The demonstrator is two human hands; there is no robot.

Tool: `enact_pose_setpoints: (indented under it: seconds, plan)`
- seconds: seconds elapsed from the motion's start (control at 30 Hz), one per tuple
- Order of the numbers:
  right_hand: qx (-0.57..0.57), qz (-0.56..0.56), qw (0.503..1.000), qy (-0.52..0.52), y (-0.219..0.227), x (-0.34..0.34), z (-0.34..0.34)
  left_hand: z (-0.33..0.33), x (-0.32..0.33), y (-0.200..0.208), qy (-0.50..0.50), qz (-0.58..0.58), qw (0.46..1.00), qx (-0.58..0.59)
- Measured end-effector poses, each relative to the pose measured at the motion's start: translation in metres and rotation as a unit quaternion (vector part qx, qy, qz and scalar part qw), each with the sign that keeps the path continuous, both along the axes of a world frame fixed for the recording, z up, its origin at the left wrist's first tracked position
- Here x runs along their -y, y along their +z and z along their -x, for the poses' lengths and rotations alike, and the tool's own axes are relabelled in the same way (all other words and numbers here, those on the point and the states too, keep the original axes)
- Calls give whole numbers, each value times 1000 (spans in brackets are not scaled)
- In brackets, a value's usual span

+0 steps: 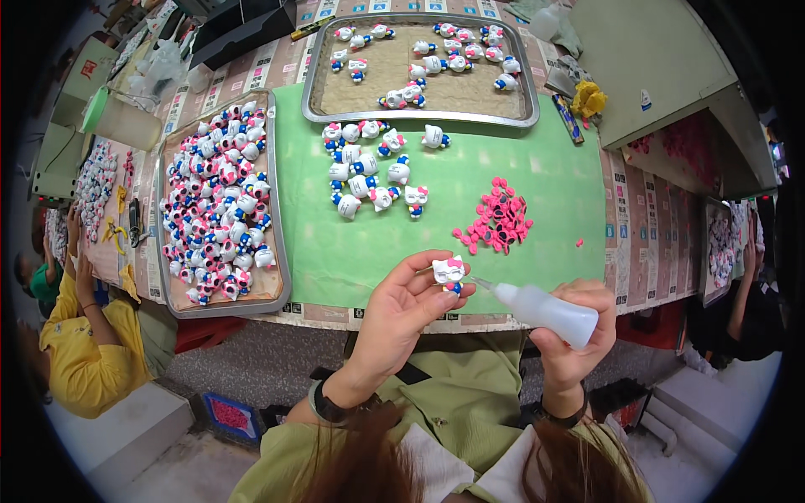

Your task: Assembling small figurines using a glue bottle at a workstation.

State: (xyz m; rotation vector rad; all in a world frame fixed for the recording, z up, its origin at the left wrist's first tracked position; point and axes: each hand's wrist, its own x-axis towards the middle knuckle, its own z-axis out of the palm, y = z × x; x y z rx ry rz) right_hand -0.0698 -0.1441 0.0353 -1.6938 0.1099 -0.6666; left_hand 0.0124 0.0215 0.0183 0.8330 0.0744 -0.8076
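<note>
My left hand [401,306] pinches a small white cat figurine [449,272] with a pink bow and blue clothes, its face turned up. In my right hand [583,329] is a white squeeze bottle [547,314], tilted so that its thin nozzle [482,285] points at the figurine's side. Whether the tip touches it, I cannot tell. Beyond my hands, a pile of small pink pieces with dark parts [501,216] lies on the green mat [352,268]. Several more cat figurines [362,163] are grouped at the mat's far left.
A metal tray [283,251] full of figurines stands at left, and another tray [419,120] with scattered ones at the back. Right of it are a yellow crumpled piece [589,99] and a grey-green cabinet [662,59]. A person in yellow [88,344] sits at left.
</note>
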Motion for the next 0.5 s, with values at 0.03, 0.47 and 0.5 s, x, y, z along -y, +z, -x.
enact_pose_setpoints:
  seconds: [0.03, 0.47, 0.5]
  plan:
    - [4, -1, 1000, 0, 0, 0, 0, 0, 0, 0, 0, 2, 1000, -1]
    - [0, 50, 999, -2, 2, 1, -1, 0, 0, -1, 9, -2, 1000, 3]
    - [-4, 50, 999, -1, 3, 1, -1, 0, 0, -1, 12, -3, 1000, 5]
